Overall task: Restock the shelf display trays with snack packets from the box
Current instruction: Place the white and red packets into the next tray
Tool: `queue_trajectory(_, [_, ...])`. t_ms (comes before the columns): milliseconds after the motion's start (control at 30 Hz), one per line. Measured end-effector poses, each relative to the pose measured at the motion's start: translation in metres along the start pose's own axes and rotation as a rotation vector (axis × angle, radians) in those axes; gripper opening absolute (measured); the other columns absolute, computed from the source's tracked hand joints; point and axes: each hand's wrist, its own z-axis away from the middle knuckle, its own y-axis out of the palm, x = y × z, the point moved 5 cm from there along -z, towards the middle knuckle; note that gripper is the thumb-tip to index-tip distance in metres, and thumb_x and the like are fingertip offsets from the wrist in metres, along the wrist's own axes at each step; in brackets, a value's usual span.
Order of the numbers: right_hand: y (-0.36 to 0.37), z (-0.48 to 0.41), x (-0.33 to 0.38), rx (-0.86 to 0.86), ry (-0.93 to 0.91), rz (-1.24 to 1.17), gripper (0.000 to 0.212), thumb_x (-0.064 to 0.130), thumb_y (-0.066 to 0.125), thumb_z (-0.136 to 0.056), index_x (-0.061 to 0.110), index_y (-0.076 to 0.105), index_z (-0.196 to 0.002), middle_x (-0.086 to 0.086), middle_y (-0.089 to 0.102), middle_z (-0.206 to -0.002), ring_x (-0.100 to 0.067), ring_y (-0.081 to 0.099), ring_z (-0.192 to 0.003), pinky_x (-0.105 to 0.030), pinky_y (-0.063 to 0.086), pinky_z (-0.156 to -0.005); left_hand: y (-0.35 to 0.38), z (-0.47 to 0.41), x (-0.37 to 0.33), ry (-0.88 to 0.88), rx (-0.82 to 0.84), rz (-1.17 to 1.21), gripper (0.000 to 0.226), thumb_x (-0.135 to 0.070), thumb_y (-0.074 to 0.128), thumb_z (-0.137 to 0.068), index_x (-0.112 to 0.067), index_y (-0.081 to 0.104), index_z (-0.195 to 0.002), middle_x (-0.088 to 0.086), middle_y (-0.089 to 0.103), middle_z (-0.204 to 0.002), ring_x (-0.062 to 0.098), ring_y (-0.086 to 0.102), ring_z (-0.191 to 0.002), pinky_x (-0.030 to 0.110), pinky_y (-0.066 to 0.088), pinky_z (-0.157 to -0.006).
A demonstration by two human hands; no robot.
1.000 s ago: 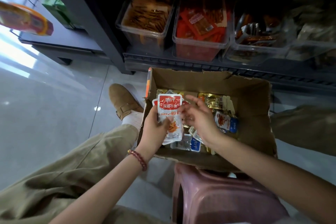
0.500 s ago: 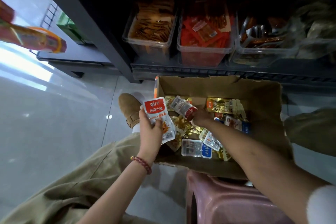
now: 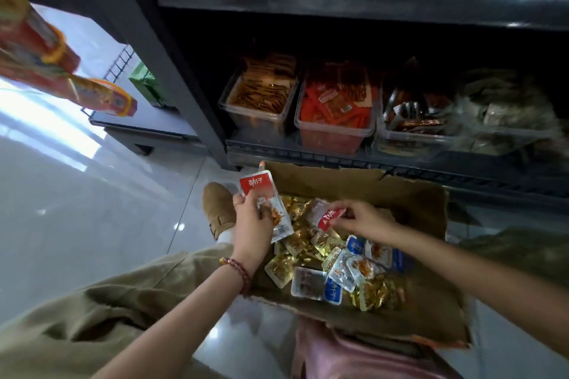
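Observation:
An open cardboard box [image 3: 409,194] sits on a pink stool, filled with several gold, blue and clear snack packets [image 3: 338,268]. My left hand [image 3: 252,224] grips a small stack of red-and-white packets [image 3: 264,197] over the box's left edge. My right hand [image 3: 358,218] pinches one more red-and-white packet [image 3: 323,214] just above the pile. On the lowest shelf stand clear display trays: one with brown packets [image 3: 258,101], one with red packets [image 3: 335,111], one with dark packets [image 3: 412,126].
A dark shelf post [image 3: 172,71] rises left of the trays. A pink stool [image 3: 354,357] supports the box. My brown shoe [image 3: 217,206] rests on the glossy tile floor. Orange packages [image 3: 101,97] hang at the left. A further tray of greyish packets [image 3: 508,114] is at the right.
My right hand has lifted a red-and-white packet out of the pile. My left hand has risen slightly with its stack. The view has tilted up towards the shelf.

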Motion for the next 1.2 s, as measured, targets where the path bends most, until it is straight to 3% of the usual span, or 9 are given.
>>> queue_trajectory(167, [-0.072,0.067,0.070,-0.066,-0.220,0.107,0.023,0.008,0.067,-0.084,0.028,0.066,-0.093,0.014,0.067,-0.091,0.003,0.064,-0.081,-0.017,0.052,-0.075,0.011,0.007,-0.057,0.245,0.042,-0.014,0.028,-0.002,0.043,-0.097,-0.027,0.046,-0.108,-0.002,0.035,-0.122,0.012,0.048,-0.104,0.031,0.049,-0.093])
queue_trajectory(300, [-0.118,0.102,0.120,-0.148,-0.299,-0.150,0.016,0.011,0.061,-0.088,0.013,0.062,-0.073,0.008,0.065,-0.057,0.003,0.052,-0.046,-0.012,0.039,-0.046,0.016,0.023,-0.120,0.455,0.108,0.063,0.053,0.006,0.043,-0.093,-0.043,0.039,-0.111,-0.002,0.036,-0.125,-0.018,0.045,-0.100,0.009,0.046,-0.087])
queue_trajectory(467, [-0.152,0.126,0.157,-0.217,-0.386,-0.326,0.016,0.030,0.056,-0.089,0.015,0.060,-0.084,0.004,0.070,-0.072,-0.004,0.059,-0.056,-0.019,0.040,-0.050,0.022,0.038,-0.185,0.620,0.263,0.314,0.077,0.010,0.059,-0.087,-0.013,0.009,-0.141,-0.016,0.040,-0.125,-0.009,0.053,-0.111,0.011,0.045,-0.087])
queue_trajectory(600, [-0.171,0.135,0.178,-0.394,-0.481,-0.317,0.012,0.019,0.056,-0.092,0.014,0.059,-0.081,0.010,0.070,-0.067,0.002,0.063,-0.057,-0.010,0.042,-0.049,0.018,0.046,-0.238,0.550,0.350,0.575,0.059,-0.027,0.076,-0.072,-0.025,0.042,-0.120,-0.017,0.060,-0.107,-0.008,0.062,-0.092,0.010,0.049,-0.075])
queue_trajectory(700, [-0.185,0.142,0.187,-0.514,-0.485,-0.296,0.015,0.020,0.060,-0.090,0.011,0.060,-0.078,0.007,0.070,-0.069,0.003,0.064,-0.059,-0.008,0.043,-0.050,0.019,0.043,-0.250,0.415,0.381,0.722,0.047,-0.022,0.072,-0.075,-0.030,0.051,-0.116,-0.008,0.066,-0.105,0.003,0.067,-0.089,0.017,0.054,-0.070])
queue_trajectory(800, [-0.201,0.146,0.195,-0.625,-0.469,-0.238,0.020,0.025,0.064,-0.088,0.006,0.060,-0.084,-0.001,0.073,-0.079,-0.007,0.070,-0.071,-0.025,0.055,-0.063,0.023,0.028,-0.267,0.376,0.379,0.699,0.043,-0.034,0.055,-0.090,-0.019,0.052,-0.130,0.002,0.070,-0.104,0.014,0.070,-0.091,0.026,0.057,-0.074])
queue_trajectory(933, [-0.211,0.146,0.206,-0.691,-0.484,-0.251,0.019,0.029,0.067,-0.085,0.016,0.053,-0.088,-0.002,0.070,-0.080,-0.012,0.070,-0.074,-0.031,0.056,-0.066,0.023,0.032,-0.284,0.579,0.398,0.494,0.052,-0.006,0.056,-0.092,-0.034,0.035,-0.131,-0.010,0.061,-0.111,-0.001,0.065,-0.094,0.017,0.052,-0.073])
queue_trajectory(1100, [-0.197,0.143,0.216,-0.332,-0.455,-0.234,0.054,0.043,0.060,-0.077,0.025,0.038,-0.123,0.011,0.059,-0.108,0.000,0.062,-0.094,-0.011,0.051,-0.074,0.020,0.042,-0.289,0.834,0.281,0.321,0.080,-0.010,0.055,-0.095,-0.033,0.001,-0.149,-0.008,0.028,-0.142,-0.009,0.041,-0.123,0.013,0.042,-0.095])
queue_trajectory(1200, [-0.189,0.148,0.222,-0.207,-0.566,-0.362,0.053,0.031,0.065,-0.077,0.031,0.047,-0.127,0.007,0.066,-0.114,-0.005,0.062,-0.105,-0.020,0.051,-0.088,0.015,0.042,-0.299,0.944,0.187,0.159,0.086,-0.026,0.051,-0.095,-0.043,-0.018,-0.144,-0.014,0.012,-0.144,-0.012,0.039,-0.118,0.009,0.042,-0.091])
